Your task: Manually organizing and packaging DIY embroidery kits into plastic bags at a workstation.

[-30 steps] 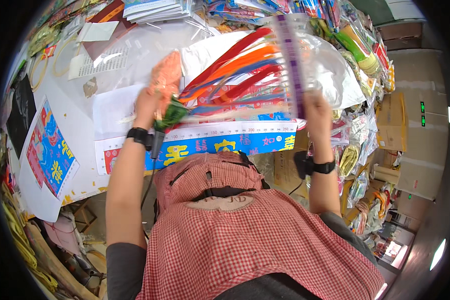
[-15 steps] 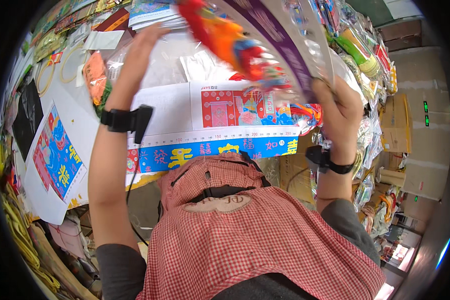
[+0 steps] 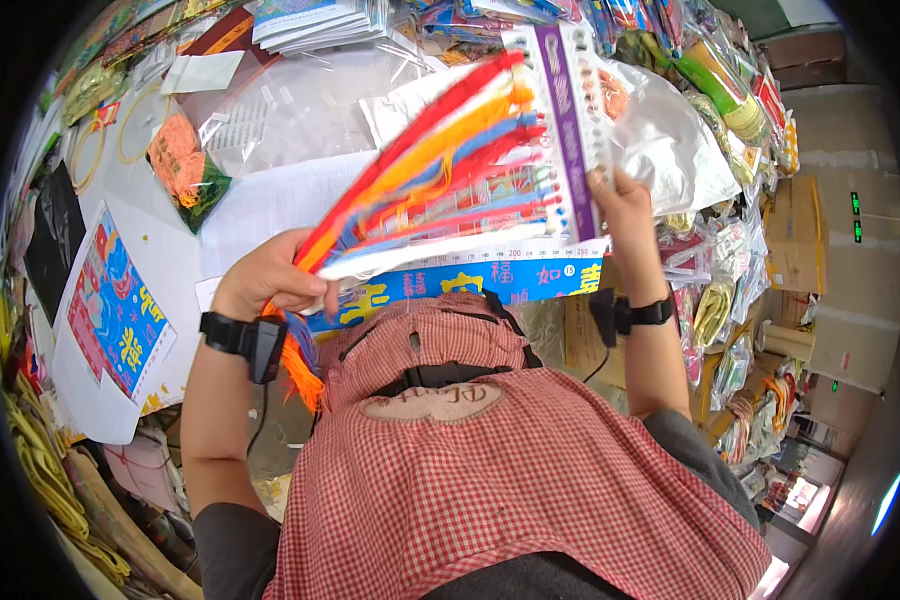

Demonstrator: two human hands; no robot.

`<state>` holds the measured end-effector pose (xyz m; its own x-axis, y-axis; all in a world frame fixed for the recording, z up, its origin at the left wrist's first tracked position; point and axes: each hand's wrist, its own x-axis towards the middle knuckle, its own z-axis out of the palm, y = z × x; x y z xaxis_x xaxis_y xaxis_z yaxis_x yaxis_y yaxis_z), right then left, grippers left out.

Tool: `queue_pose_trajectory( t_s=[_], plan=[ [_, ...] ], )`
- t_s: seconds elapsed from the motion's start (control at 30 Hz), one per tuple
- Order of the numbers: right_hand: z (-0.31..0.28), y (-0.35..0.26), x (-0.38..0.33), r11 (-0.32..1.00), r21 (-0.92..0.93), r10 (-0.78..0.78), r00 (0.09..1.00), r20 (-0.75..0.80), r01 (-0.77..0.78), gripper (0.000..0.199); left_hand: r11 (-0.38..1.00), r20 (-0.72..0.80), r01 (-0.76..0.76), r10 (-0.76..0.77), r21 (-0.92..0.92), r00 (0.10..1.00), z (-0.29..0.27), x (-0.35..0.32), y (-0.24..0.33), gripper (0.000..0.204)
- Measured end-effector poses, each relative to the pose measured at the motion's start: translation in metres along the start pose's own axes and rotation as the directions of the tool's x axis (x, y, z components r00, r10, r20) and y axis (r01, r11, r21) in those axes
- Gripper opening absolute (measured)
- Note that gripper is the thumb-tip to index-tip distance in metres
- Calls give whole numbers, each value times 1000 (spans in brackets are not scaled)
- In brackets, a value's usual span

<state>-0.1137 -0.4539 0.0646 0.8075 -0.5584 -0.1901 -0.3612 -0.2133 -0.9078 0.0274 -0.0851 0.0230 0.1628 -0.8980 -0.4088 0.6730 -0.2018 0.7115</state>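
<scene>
A white card with a purple stripe and punched holes (image 3: 568,130) is pinched along its right edge by my right hand (image 3: 625,205). From its holes, embroidery threads (image 3: 440,135) in red, orange, yellow, blue and white stretch toward the left. My left hand (image 3: 278,275) is closed round the gathered threads, and their loose orange and blue ends hang below it. Beneath the threads, a printed cross-stitch fabric (image 3: 460,282) with a ruler-marked edge and a blue band lies on the table, partly hidden.
At left lie a printed pattern sheet (image 3: 120,300), a black plastic bag (image 3: 55,240) and a bag of orange and green thread (image 3: 178,158). Clear plastic sleeves (image 3: 315,110) and stacked booklets (image 3: 320,28) sit farther back. Bagged goods (image 3: 715,95) crowd the right side.
The card and threads have come down from the upper right, and the threads are now stretched across. My left hand has moved down and taken hold of the threads.
</scene>
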Motion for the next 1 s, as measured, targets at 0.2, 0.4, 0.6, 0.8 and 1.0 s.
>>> queue_pose_trajectory(
  t_s=[0.2,0.4,0.6,0.8,1.0],
  plan=[
    [16,124,-22,950,162,284,955,-80,-269,19,730,-535,503,-223,462,815,-93,-28,-55,27],
    [58,174,-50,869,309,422,905,-55,-387,19,762,-809,-647,363,-28,463,-90,3,-77,20],
    [78,207,-45,927,240,311,949,-54,-290,20,842,-813,-503,149,-193,562,-158,5,-212,21],
    [66,208,-57,907,264,367,924,-109,-329,20,972,-887,-235,132,27,443,-117,25,-182,24],
    [73,217,-48,927,253,332,920,-207,-278,25,909,-859,-373,31,-189,510,-102,21,-174,31]
  ],
)
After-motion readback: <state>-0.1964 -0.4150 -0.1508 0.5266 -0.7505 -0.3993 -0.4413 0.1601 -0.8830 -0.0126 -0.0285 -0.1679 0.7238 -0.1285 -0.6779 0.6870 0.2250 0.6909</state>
